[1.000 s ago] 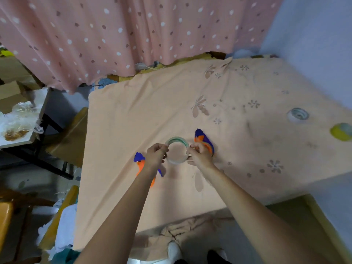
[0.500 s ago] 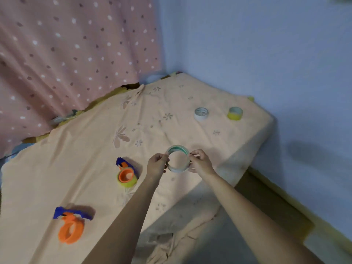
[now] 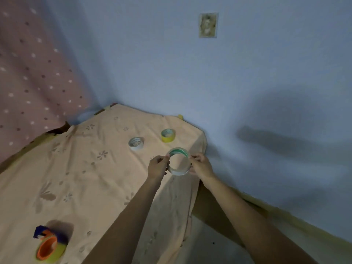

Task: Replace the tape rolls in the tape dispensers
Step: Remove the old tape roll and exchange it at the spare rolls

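Note:
I hold a nearly spent clear tape roll (image 3: 179,171) with a green inner core upright between both hands, above the right corner of the peach cloth-covered table (image 3: 76,178). My left hand (image 3: 158,166) pinches its left rim and my right hand (image 3: 202,165) pinches its right rim. Beyond the hands a white tape roll (image 3: 136,143) and a yellow tape roll (image 3: 168,135) lie flat on the cloth. An orange and blue tape dispenser (image 3: 49,246) loaded with yellow tape rests at the lower left.
A blue wall (image 3: 247,92) stands close behind and to the right of the table, with a small plate (image 3: 208,25) mounted high on it. A pink dotted curtain (image 3: 32,77) hangs at the left. The table's right edge drops to the floor (image 3: 207,248).
The view has swung right and both hands have carried the clear roll toward the table's right corner. One dispenser has left the view; the white and yellow rolls now lie just beyond the hands.

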A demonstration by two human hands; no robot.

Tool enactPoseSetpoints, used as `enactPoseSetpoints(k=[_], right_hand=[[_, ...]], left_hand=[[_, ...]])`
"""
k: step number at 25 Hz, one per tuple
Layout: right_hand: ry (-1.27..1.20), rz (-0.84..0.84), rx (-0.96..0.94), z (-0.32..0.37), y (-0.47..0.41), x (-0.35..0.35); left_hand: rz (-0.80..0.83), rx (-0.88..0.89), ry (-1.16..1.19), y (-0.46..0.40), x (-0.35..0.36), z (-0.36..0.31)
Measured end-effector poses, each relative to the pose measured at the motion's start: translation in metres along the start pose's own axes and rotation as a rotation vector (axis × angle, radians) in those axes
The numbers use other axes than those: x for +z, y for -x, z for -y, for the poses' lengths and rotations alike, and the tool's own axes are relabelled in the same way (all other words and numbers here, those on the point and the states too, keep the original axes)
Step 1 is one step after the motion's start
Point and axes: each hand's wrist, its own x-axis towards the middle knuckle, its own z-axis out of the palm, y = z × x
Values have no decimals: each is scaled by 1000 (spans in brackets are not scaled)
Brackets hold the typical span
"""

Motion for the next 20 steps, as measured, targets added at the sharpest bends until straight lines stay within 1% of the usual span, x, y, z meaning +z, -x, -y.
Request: enactPoseSetpoints(k=[4, 8, 13, 16, 20], right_hand=[[23, -48, 30, 5, -45, -19], [118, -108, 26, 21, -114, -16], [159, -133, 10, 74, -188, 5], [137, -167, 24, 88, -228, 11], [129, -139, 42, 96, -275, 15]], left_hand=[[58, -14, 17, -46, 38, -6], [105, -18, 69, -111, 60, -16], [129, -4, 101, -200, 63, -48], [113, -20, 110, -245, 73, -60], [101, -53, 96, -285, 83, -67]])
